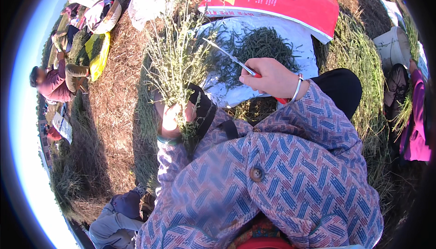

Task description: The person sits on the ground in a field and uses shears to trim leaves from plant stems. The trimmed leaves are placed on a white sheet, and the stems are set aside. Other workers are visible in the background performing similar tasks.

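Observation:
My left hand (pixel 176 116) is wrapped round the lower stems of a tall bunch of pale green plants (pixel 179 62). The bunch stands upright, its tops fanning out away from me. In my right hand (pixel 274 77) is a pair of red-handled scissors (pixel 236 61), the slim metal blades pointing up and left toward the plants. Their tip is at the bunch's right side; whether it touches a stem I cannot tell. Beyond my right hand, a heap of dark green cut sprigs (pixel 263 47) lies on a white sheet (pixel 305 51).
A red printed sack (pixel 281 1) lies along the sheet's far edge. Long green plants (pixel 359 62) are piled at the right, near a white bucket (pixel 394 47). People sit at work left, lower left and far right. A clear plastic bag (pixel 152 6) rests on straw-covered ground.

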Motion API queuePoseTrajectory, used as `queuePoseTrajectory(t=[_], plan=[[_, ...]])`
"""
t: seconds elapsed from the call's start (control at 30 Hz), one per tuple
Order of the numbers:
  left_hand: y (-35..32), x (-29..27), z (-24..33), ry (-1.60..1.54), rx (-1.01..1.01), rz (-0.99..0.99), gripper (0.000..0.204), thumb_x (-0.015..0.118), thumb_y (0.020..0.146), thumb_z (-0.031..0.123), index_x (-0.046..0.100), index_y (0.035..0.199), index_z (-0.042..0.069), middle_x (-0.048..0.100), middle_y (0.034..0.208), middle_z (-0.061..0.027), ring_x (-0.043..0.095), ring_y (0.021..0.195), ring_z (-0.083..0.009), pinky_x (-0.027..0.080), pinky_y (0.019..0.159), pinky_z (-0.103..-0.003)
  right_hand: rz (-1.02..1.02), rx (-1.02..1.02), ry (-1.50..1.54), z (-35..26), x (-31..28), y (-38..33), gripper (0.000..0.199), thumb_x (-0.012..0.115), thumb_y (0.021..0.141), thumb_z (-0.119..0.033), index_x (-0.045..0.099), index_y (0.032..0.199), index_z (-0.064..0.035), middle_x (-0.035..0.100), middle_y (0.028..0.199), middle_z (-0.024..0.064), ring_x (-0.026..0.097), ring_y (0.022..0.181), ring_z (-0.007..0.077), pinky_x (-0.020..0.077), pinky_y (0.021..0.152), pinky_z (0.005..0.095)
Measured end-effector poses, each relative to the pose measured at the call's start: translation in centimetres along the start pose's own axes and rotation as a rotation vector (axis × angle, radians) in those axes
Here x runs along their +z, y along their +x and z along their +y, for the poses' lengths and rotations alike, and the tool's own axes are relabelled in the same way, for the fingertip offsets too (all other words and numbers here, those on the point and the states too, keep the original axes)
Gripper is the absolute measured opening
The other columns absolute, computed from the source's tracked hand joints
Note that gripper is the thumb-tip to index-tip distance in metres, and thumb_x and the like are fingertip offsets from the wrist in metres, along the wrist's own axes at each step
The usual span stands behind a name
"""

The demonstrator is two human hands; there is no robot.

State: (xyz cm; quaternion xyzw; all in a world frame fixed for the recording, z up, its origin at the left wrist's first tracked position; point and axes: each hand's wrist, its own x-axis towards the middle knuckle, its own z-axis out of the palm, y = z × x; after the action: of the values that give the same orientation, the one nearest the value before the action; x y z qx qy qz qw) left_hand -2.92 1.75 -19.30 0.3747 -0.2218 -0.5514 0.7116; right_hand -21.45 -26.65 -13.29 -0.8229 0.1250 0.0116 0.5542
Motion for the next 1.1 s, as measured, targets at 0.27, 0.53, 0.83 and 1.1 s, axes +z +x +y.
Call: queuePoseTrajectory(t=[0.27,0.53,0.83,1.1], plan=[[-0.1,0.7,0.4,0.096,-0.012,0.002,0.045,0.050,0.097,0.039,0.056,0.071,0.002,0.048,0.058,-0.0049,0.042,0.055,-0.0156,0.032,0.050,-0.029,-0.047,0.091,0.127,-0.2,-0.6,0.7,0.033,0.063,0.093,-0.034,0.058,0.088,-0.0011,0.057,0.069,0.0021,0.055,0.060,0.0080,0.0457,0.054,0.0251],[-0.3,0.2,0.1,0.064,-0.022,-0.010,0.036,0.052,0.095,0.040,0.055,0.087,0.005,0.048,0.059,-0.0049,0.043,0.056,-0.0166,0.033,0.049,-0.029,0.051,0.072,0.248,-0.6,-0.9,2.3,0.038,0.062,0.093,-0.034,0.057,0.080,0.0018,0.056,0.060,0.0030,0.052,0.045,0.0113,0.0451,0.046,0.0288],[-0.1,-0.3,-0.2,-0.003,-0.027,-0.074,0.034,0.053,0.096,0.036,0.053,0.108,0.004,0.051,0.061,-0.0053,0.043,0.055,-0.0171,0.034,0.048,-0.029,0.098,0.083,0.293,4.2,-4.3,3.5,0.042,0.066,0.089,-0.041,0.059,0.087,-0.0001,0.058,0.074,0.0032,0.058,0.070,0.0123,0.0498,0.064,0.0297],[-0.3,-0.6,-0.1,0.053,-0.032,-0.024,0.034,0.051,0.096,0.036,0.054,0.091,0.003,0.050,0.061,-0.0057,0.045,0.056,-0.0173,0.035,0.052,-0.029,-0.046,0.103,0.066,2.6,-8.3,5.2,0.040,0.064,0.089,-0.035,0.058,0.076,0.0025,0.057,0.062,0.0050,0.055,0.045,0.0126,0.0465,0.044,0.0262]])
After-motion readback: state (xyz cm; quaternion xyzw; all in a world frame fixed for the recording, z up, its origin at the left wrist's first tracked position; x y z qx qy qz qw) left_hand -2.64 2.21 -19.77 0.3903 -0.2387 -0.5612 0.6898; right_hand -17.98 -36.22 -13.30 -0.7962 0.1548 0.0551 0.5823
